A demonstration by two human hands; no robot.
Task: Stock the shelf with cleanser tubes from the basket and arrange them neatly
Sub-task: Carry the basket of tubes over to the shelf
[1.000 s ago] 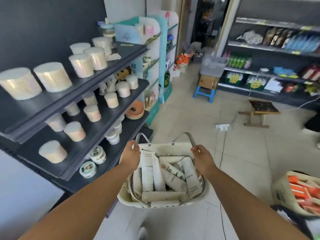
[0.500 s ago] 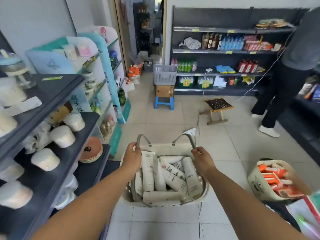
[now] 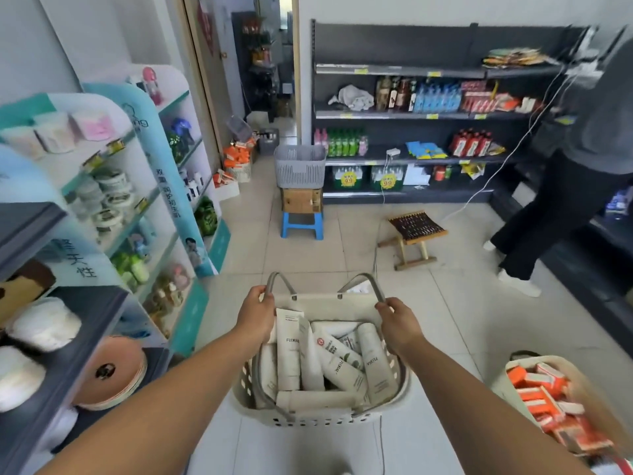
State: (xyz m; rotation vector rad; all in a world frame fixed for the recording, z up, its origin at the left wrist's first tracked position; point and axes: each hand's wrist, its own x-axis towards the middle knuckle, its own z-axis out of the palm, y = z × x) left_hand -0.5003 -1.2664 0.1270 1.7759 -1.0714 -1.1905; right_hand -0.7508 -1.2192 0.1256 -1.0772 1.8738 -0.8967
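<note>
My left hand (image 3: pixel 255 315): fingers clenched around the left grey loop handle (image 3: pixel 274 282), back of the hand toward me. My right hand (image 3: pixel 399 323): fingers wrapped the same way around the right grey loop handle (image 3: pixel 374 283). Both handles rise from the cream perforated plastic basket (image 3: pixel 322 421), which I hold in front of me over the pale tiled floor (image 3: pixel 445 320). Inside it lie the white cleanser tubes (image 3: pixel 289 351), loosely piled: several stand leaning toward the far wall, one lies flat across the near end, and some read FLORAL. Just beside my left forearm is the dark grey shelf unit (image 3: pixel 85 323), carrying white cylindrical packs (image 3: pixel 44 325) and a round flat orange pack (image 3: pixel 113 371). Beyond it stands a teal and white display stand (image 3: pixel 164 173) of small jars and bottles. At lower right, a second cream basket (image 3: pixel 503 385) holds orange and white boxes (image 3: pixel 537 395). Farther ahead, a grey slotted bin (image 3: pixel 300 166) sits on a wooden box (image 3: pixel 301 200) on a blue plastic stool (image 3: pixel 302 225). Near that is a small wooden folding stool (image 3: pixel 416 228). Another person in dark trousers (image 3: pixel 555 214) stands at far right by the black wall shelving (image 3: pixel 411 114).
</note>
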